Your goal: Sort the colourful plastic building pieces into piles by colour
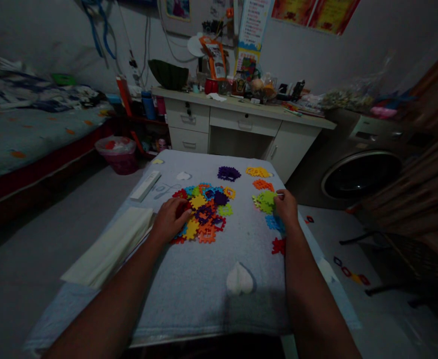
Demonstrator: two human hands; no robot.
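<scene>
A mixed pile of interlocking plastic pieces, square-toothed and in several colours, lies left of the table's middle. My left hand rests at its left edge, thumb and fingers closed around a red piece. On the right, my right hand touches the edge of a green group, fingertips pinched together; what they hold is hidden. Around it lie an orange group, a yellow group, blue pieces and red pieces. Farther back sits a purple group.
A grey cloth with heart shapes covers the table. A white box and folded pale cloth lie along its left side. Behind stands a cluttered desk, with a washing machine to the right and a bin to the left.
</scene>
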